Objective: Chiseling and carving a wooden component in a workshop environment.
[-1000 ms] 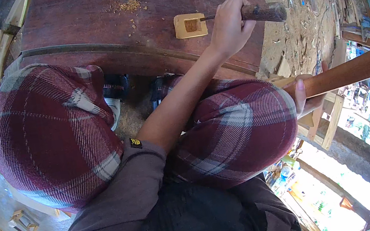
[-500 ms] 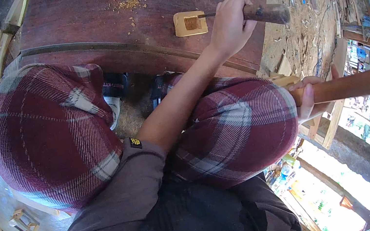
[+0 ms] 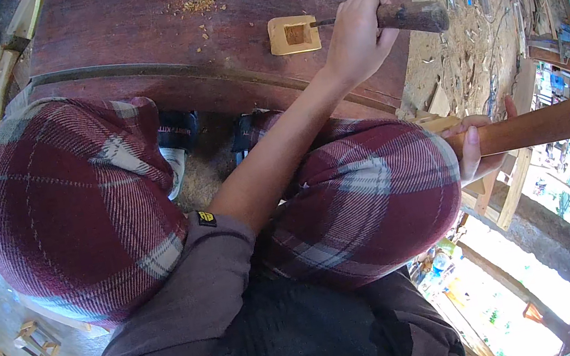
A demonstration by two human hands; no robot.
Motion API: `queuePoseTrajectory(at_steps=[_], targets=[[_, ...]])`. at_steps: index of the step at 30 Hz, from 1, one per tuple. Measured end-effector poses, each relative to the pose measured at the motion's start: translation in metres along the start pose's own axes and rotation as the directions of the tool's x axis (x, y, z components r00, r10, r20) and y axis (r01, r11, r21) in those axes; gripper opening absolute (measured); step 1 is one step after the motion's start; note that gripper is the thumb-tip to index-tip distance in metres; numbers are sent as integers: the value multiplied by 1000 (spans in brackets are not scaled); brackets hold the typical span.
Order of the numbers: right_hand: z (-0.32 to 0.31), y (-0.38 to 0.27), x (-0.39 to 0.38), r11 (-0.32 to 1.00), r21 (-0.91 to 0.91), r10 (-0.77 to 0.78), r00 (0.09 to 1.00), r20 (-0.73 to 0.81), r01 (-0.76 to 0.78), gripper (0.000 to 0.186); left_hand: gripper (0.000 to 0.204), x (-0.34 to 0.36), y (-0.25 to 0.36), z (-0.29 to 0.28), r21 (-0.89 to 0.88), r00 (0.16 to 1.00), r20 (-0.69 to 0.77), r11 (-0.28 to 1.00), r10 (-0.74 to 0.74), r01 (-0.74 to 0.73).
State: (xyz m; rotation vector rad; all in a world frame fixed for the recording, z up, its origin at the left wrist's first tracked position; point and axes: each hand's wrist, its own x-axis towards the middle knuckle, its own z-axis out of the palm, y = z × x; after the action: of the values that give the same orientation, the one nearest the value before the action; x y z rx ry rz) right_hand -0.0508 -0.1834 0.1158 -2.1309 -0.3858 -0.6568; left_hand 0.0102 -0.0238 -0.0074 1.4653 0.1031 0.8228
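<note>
Some pale shavings (image 3: 199, 4) are lying on a reddish-brown wooden surface (image 3: 113, 25). Rightward, a small hollowed block (image 3: 277, 38) is resting flat, and the left hand (image 3: 357, 36) is gripping a chisel (image 3: 413, 16) whose tip is reaching the block's right side. Beyond a plaid-covered knee (image 3: 370, 186), the right hand (image 3: 475, 153) is clasping a long brown wooden piece (image 3: 535, 126).

Much of both grips and both tools is out of sight.
The plaid right knee (image 3: 372, 193) hides the right forearm and part of the right hand (image 3: 474, 148); the wooden club (image 3: 532, 127) reaches the dark rim, its outer end unclear. The left hand (image 3: 358, 39) covers the chisel's (image 3: 417, 16) middle, and whether the tip touches the block (image 3: 296, 47) is too small to tell. The upper edge cuts off the dark-red bench (image 3: 98, 28).
</note>
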Motion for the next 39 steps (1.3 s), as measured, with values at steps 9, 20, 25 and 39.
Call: queuePoseTrajectory(at_steps=[9, 20, 25, 39], targets=[[9, -14, -2, 995, 7, 98, 995, -12, -98, 90, 26, -1, -5, -3, -5, 1000, 15, 1000, -5, 5], [51, -47, 21, 681, -259, 599, 725, -341, -685, 75, 26, -5, -6, -5, 33, 998, 61, 999, -16, 14], [0, 46, 12, 981, 19, 175, 930, 324, -191, 75, 27, -1, -10, 1, 31, 1000, 18, 1000, 1, -2], [1, 9, 15, 946, 212, 177, 941, 290, -244, 73, 28, -4, -3, 2, 9, 998, 54, 1000, 30, -30]])
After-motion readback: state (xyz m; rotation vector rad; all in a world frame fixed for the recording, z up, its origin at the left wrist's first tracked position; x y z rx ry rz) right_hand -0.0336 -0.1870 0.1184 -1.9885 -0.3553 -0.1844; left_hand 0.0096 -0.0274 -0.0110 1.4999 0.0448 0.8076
